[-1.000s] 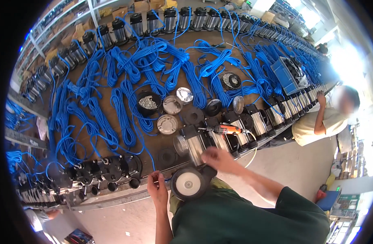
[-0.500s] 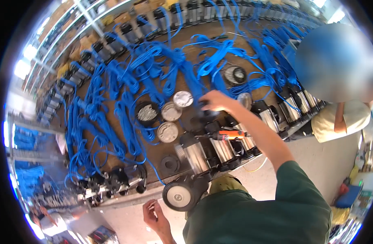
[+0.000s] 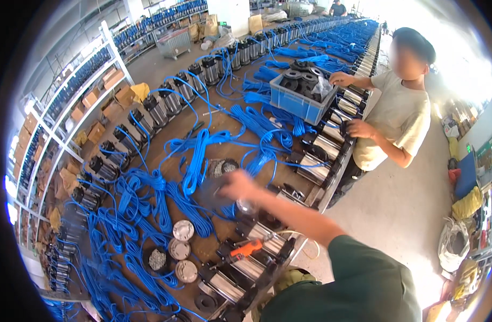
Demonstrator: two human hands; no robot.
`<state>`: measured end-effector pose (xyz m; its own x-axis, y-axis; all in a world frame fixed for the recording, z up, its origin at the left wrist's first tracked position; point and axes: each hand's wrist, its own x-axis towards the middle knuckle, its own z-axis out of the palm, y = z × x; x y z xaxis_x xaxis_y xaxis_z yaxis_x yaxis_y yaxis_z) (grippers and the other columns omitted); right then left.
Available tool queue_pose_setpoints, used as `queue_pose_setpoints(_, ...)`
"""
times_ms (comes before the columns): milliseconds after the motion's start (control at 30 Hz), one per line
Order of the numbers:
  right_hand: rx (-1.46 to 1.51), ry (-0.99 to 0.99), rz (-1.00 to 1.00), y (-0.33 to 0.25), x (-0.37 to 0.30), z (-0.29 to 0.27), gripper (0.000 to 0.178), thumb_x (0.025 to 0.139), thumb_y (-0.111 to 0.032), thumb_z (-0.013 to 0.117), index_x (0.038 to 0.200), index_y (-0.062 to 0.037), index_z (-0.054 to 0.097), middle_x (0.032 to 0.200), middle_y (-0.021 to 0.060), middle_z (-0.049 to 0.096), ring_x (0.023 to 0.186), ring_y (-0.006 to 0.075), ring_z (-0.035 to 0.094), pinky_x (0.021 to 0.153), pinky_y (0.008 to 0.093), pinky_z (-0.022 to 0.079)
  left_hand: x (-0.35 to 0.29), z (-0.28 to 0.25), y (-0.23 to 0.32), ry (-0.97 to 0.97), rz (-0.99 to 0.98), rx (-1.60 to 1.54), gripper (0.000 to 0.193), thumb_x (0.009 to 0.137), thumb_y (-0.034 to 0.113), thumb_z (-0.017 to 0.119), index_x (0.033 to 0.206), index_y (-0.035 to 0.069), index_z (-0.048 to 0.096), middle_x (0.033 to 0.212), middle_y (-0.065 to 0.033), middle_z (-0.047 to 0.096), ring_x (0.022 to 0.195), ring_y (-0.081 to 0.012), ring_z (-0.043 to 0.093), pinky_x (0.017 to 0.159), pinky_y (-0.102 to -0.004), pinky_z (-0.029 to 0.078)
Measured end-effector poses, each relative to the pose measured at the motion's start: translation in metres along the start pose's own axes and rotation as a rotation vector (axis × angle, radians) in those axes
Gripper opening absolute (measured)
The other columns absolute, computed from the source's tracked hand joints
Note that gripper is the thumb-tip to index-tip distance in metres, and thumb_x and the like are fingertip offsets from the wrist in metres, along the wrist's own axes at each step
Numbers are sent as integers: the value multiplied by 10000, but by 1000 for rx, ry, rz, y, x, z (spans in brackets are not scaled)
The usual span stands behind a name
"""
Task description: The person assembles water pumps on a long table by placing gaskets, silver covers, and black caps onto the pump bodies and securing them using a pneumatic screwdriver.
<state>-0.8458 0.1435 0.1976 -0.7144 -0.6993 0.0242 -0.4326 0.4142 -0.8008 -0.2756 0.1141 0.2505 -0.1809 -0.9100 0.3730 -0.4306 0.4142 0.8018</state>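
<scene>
A long brown workbench runs from 7 o'clock to 1 o'clock, strewn with coiled blue cables. Steel pump motors line its edges. Three round metal covers lie at 7 o'clock; a blue parts crate sits at 1 o'clock.

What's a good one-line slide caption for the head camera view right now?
Right hand reaches, motion-blurred, over blue cable coils on a long workbench, while a co-worker stands beside a blue crate.
</scene>
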Motion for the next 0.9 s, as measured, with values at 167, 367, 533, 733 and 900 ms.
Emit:
queue_pose_setpoints(167,172,739,218,159,111,-250,406,663,-281,796,859,62,705,813,190,708,739,271,699,670,398,564,-5,-9,-25,75,-117,79,242,943,156,588,1082,-38,629,811,-76,650,647,-143,549,599,-275,452)
queue_pose_setpoints(367,508,773,493,239,169,-410,358,704,-370,757,844,-54,665,730,92,596,539,232,522,481,364,415,1,3,-17,-42,-192,201,236,938,160,609,1096,-12,639,751,-24,629,621,-100,520,541,-235,407)
queue_pose_setpoints(533,-2,1098,652,280,171,-374,348,725,-274,661,920,15,653,938,173,659,912,302,647,735,430,516,7,3,6,-185,-350,295,179,946,161,586,1054,20,612,898,-28,645,823,-95,586,654,-225,435)
queue_pose_setpoints(733,-331,516,-201,157,143,-92,137,788,-164,626,873,-101,713,904,134,689,901,330,649,818,433,510,47,42,10,-253,-445,-53,138,908,55,590,1010,-35,618,868,-49,659,788,-92,579,681,-232,452)
queue_pose_setpoints(900,-738,64,-496,120,150,52,242,752,-157,644,992,-139,673,1013,112,593,1016,326,588,763,456,544,77,91,43,-435,-212,141,158,865,28,608,1011,-32,626,813,-71,654,735,-122,600,667,-246,464)
